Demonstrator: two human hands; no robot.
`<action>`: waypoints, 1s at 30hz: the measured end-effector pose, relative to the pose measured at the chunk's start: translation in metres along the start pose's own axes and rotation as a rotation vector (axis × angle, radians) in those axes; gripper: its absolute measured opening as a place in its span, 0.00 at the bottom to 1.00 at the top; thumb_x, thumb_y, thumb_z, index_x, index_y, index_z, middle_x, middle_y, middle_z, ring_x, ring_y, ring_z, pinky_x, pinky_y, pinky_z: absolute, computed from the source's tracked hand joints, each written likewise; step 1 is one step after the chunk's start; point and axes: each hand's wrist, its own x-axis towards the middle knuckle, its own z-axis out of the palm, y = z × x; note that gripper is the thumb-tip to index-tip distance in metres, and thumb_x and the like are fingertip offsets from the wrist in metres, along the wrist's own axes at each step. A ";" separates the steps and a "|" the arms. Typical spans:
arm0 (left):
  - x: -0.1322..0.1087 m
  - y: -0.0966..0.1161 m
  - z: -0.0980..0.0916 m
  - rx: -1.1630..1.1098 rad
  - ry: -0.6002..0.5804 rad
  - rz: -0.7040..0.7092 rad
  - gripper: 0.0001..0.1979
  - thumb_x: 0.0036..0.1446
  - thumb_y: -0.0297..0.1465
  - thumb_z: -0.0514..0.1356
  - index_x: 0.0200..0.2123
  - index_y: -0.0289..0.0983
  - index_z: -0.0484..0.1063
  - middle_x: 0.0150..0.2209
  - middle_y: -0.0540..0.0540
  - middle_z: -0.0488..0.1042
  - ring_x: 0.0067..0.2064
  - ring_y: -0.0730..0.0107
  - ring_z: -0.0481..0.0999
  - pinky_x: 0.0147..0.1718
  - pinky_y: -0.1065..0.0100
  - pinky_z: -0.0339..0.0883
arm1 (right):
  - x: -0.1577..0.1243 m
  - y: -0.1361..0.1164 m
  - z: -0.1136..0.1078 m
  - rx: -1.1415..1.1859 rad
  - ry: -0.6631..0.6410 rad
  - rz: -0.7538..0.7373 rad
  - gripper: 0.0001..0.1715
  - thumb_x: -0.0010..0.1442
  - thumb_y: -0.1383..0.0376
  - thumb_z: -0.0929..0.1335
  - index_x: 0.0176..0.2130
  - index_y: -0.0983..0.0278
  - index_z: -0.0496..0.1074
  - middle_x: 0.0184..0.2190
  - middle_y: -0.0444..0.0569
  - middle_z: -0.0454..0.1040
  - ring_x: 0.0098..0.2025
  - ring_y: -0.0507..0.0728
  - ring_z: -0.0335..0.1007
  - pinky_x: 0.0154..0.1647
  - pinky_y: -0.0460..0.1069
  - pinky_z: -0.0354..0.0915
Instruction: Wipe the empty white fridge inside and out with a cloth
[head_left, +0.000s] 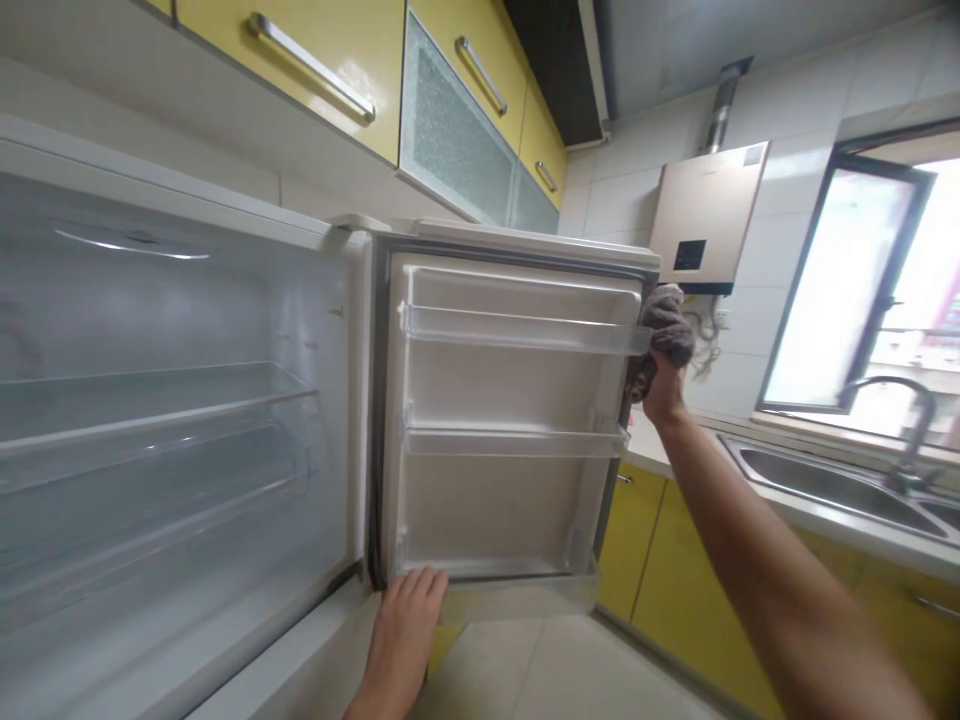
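A fridge door (517, 380) stands swung open, with clear door bins across its inner face. My right hand (664, 385) is closed on a bunched grey-brown cloth (669, 325), which lies against the upper part of the door's free edge. Low on the hinge side, my left hand (411, 610) has its fingers curled over the rim of the bottom door bin (525, 595); the thumb is hidden. No items show in the upper door bin (525, 330) or the middle door bin (517, 442).
To the left is the fridge interior with a glass shelf (157, 405) and clear drawers. Yellow wall cabinets (300, 60) hang overhead. A water heater (709, 215) is on the far wall. At right, a steel sink (825, 485) with a tap (919, 430) sits below an open window (840, 280).
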 end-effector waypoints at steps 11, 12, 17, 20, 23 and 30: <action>0.005 0.007 -0.005 0.004 0.005 0.007 0.22 0.65 0.19 0.59 0.58 0.42 0.78 0.55 0.43 0.82 0.55 0.56 0.81 0.57 0.52 0.74 | -0.167 0.067 -0.090 -0.089 -0.263 0.287 0.43 0.51 0.48 0.79 0.63 0.59 0.78 0.75 0.56 0.62 0.75 0.70 0.60 0.77 0.67 0.55; 0.006 0.008 -0.007 0.011 0.002 0.003 0.22 0.65 0.20 0.59 0.58 0.42 0.78 0.55 0.43 0.82 0.55 0.55 0.81 0.57 0.51 0.74 | -0.182 0.073 -0.096 -0.098 -0.262 0.328 0.41 0.50 0.49 0.79 0.60 0.61 0.81 0.75 0.58 0.63 0.75 0.72 0.60 0.76 0.67 0.57; 0.012 0.016 -0.012 0.033 -0.001 -0.013 0.19 0.68 0.21 0.58 0.56 0.41 0.79 0.51 0.43 0.82 0.53 0.54 0.81 0.54 0.51 0.74 | -0.264 0.101 -0.118 -0.121 -0.203 0.616 0.37 0.43 0.51 0.79 0.51 0.63 0.86 0.72 0.62 0.66 0.73 0.74 0.63 0.73 0.64 0.63; 0.014 0.018 -0.011 0.043 0.012 -0.019 0.19 0.68 0.21 0.57 0.57 0.40 0.79 0.52 0.43 0.82 0.53 0.54 0.80 0.54 0.51 0.74 | -0.313 0.114 -0.128 -0.105 -0.110 0.808 0.37 0.39 0.51 0.79 0.48 0.62 0.86 0.68 0.61 0.72 0.69 0.74 0.68 0.68 0.62 0.68; 0.015 0.020 -0.011 0.034 0.017 -0.020 0.19 0.68 0.20 0.57 0.56 0.40 0.78 0.52 0.43 0.82 0.53 0.54 0.80 0.55 0.51 0.74 | -0.360 0.121 -0.130 -0.008 0.038 0.989 0.38 0.33 0.55 0.81 0.45 0.63 0.84 0.54 0.58 0.83 0.61 0.72 0.76 0.57 0.58 0.75; 0.013 0.023 -0.018 0.061 0.000 -0.047 0.17 0.68 0.22 0.58 0.55 0.40 0.79 0.49 0.44 0.81 0.51 0.53 0.79 0.53 0.51 0.73 | -0.451 0.111 -0.075 0.206 0.255 1.143 0.29 0.33 0.47 0.79 0.33 0.59 0.73 0.32 0.47 0.82 0.42 0.64 0.83 0.48 0.57 0.78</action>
